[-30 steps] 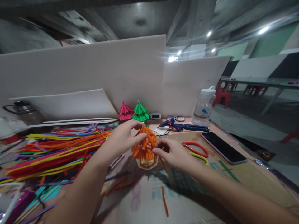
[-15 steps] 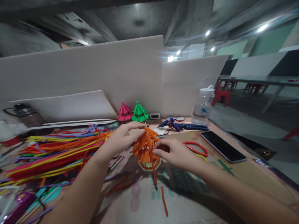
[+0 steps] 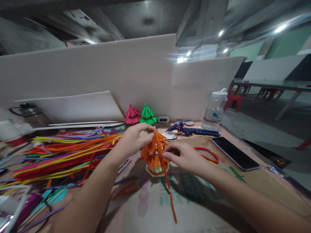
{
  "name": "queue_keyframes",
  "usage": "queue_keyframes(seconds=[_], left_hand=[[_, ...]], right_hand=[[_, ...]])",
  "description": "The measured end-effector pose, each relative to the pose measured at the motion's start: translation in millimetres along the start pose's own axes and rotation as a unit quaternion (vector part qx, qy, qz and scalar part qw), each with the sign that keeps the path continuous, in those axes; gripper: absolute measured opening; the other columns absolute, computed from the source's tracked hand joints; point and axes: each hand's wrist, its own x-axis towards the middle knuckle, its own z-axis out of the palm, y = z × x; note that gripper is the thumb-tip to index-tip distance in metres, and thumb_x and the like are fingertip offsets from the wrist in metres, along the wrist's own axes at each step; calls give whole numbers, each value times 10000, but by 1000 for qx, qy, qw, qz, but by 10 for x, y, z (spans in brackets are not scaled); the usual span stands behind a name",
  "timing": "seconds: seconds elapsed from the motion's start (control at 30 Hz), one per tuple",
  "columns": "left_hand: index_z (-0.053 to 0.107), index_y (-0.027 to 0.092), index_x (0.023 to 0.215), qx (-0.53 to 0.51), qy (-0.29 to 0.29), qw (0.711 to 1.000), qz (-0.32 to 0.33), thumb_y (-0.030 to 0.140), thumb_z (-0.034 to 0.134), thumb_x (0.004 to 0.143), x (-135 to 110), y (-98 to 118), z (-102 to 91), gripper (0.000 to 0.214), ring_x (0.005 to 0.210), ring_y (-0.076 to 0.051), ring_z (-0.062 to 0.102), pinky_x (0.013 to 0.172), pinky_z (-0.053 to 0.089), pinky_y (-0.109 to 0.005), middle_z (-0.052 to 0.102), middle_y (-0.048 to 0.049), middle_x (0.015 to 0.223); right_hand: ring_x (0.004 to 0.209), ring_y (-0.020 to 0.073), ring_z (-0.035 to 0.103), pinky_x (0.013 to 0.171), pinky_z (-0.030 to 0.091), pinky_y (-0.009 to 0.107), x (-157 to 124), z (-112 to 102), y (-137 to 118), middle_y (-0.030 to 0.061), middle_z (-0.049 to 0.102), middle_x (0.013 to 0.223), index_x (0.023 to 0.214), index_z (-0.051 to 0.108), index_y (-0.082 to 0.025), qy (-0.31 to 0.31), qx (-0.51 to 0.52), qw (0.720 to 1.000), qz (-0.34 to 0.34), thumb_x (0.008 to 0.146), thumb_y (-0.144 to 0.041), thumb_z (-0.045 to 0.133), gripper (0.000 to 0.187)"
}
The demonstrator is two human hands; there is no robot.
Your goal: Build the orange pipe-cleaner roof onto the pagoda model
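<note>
Cardboard mat (image 3: 206, 194) covers desk centre. Pipe-cleaner pile (image 3: 60, 155), left side: large stock, unused. Left hand (image 3: 132, 140): fingertips closed on tip of orange tree (image 3: 154, 152), which stands upright at mat centre on a pale base. Right hand (image 3: 187, 157): thumb + forefinger pinched on one orange strand (image 3: 166, 174) at the tree's side; it hangs loose past the base. Est.: tiers mostly built, this strand not yet fixed. Pink tree (image 3: 132, 115) and green tree (image 3: 147, 115) at rear look complete. Writing: green print on mat, blue logo on bottle (image 3: 214, 110), both unreadable.

Orange pipe-cleaner tree (image 3: 155, 152): tiered, upright on table, one strand dangling.
</note>
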Motion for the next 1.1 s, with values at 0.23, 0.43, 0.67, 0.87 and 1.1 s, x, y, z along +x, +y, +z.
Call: queue_keyframes(seconds=[0.23,0.43,0.67,0.87,1.1], left_hand=[[731,195,1079,-62,-24,998,11,381,558,908,8,-87,-32,306,1065,-230,671,976,508,-363,732,-82,1151],[714,191,1110,-41,-23,999,-3,414,613,880,-12,1,-26,335,1071,-227,667,989,495,-352,729,-70,1162],[706,199,1030,0,-14,1000,23,357,615,862,5,41,14,248,1042,-223,669,963,496,-334,738,-51,1106],[703,196,1112,-4,-30,1000,9,383,641,849,-11,37,-7,329,1094,-226,655,989,483,-329,720,-61,1170],[720,185,1105,5,-33,999,7,321,586,856,-27,93,-38,314,1086,-226,655,990,481,-325,715,-65,1182]], right_hand=[[631,139,556,581,379,258,-1,5,-38,3,677,717,818,705,-187,0,6,1000,6,855,-326,653,153],[622,135,554,574,374,253,-13,15,-41,-3,681,715,799,703,-193,-4,-1,1000,-3,847,-294,655,121],[632,139,560,582,381,255,-18,17,-69,-1,686,721,803,699,-188,-5,7,1000,2,835,-272,669,95],[622,130,538,572,371,248,-63,80,-100,-15,643,676,753,679,-185,-11,36,999,25,824,-321,681,154],[599,121,527,555,360,239,-65,164,-59,-20,634,652,750,696,-187,0,46,999,4,824,-254,641,114]])
